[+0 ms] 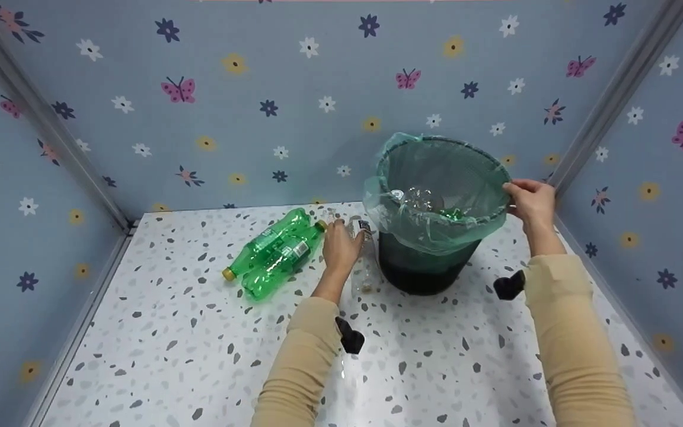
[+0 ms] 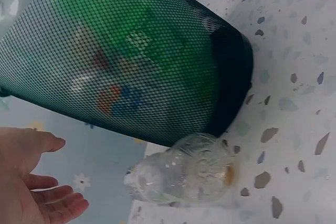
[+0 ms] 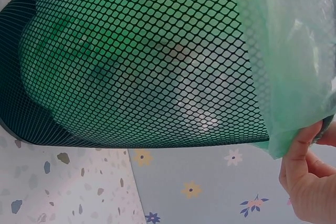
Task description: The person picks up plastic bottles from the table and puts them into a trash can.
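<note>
Backdrop: blue walls printed with flowers and butterflies are closing in a speckled white tabletop (image 1: pixel 199 367) on three sides.
Bin: a dark mesh bin (image 1: pixel 430 261) is standing near the far right corner, lined with a green bag (image 1: pixel 436 228) folded over its rim; bottles are showing inside.
Right hand: the right hand (image 1: pixel 532 201) is gripping the bin's rim on its right side, fingers (image 3: pixel 304 156) curled over the bag's edge, likely steadying it.
Left hand: the left hand (image 1: pixel 341 246) is hovering just left of the bin, fingers (image 2: pixel 60 200) spread and holding nothing.
Clear bottle: a crumpled clear bottle (image 2: pixel 184 169) is lying against the bin's base, right beside the left hand.
Green bottles: two green bottles (image 1: pixel 273 252) are lying side by side toward the far edge, left of the hand.
</note>
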`<state>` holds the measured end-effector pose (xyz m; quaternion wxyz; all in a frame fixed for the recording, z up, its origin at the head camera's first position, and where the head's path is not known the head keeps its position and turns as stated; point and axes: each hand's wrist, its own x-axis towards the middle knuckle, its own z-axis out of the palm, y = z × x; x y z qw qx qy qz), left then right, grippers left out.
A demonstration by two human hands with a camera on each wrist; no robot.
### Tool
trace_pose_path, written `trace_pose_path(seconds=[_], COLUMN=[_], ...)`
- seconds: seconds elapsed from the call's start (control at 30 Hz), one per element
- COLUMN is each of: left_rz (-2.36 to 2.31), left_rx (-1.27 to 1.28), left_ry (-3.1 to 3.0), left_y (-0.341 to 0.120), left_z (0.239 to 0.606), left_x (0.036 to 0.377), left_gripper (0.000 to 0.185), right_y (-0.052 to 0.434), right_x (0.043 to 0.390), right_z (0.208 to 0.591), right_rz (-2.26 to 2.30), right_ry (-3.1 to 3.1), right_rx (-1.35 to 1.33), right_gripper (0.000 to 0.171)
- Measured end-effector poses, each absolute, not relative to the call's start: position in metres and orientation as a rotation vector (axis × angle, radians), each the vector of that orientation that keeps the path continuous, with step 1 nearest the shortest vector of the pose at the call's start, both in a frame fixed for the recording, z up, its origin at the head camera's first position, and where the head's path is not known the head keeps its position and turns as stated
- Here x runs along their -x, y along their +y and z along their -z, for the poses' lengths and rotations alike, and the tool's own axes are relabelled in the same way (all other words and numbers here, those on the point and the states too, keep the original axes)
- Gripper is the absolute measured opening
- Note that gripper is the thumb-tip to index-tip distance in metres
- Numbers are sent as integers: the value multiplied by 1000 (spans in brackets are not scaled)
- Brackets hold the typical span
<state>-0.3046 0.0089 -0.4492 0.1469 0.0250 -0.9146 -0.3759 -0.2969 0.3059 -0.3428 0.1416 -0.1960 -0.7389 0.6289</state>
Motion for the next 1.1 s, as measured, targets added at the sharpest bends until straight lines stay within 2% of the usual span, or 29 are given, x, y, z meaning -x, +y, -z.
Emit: trace_pose_path(seconds=[0.17,0.33,0.43,0.53,0.67,0.73,0.8,0.93,1.1], left_rz=[1185,1329,1405,1441,1467,1540,1527,1488,1453], left_rx=[-157,-273,-321,-330,-294,-276,-275,-225,-112], left_ry=[-2686,-2749,-2765,-2729,-2652,-2679,-2688,-2709,-2727], left_y=[9,12,11,11,13,12,15,21,32], left_z=[468,480,495,557,659,678,687,677,682], left_x=[306,307,310,343,402,414,418,410,413], left_gripper=[43,42,49,60,74,77,73,72,61], right_y=[306,305,305,304,303,303,303,304,306], right_x=[295,294,294,295,295,295,295,296,296], right_z=[341,340,340,341,341,341,342,342,343], right_rz=[-1863,-1851,-1837,-1837,-1853,-1844,-1843,-1812,-1769], right_ry=[-2128,-2142,-2148,-2146,-2139,-2144,-2133,-2137,-2172], right_rx=[566,574,572,570,575,579,579,578,577], right_gripper=[15,22,24,24,24,24,24,24,27])
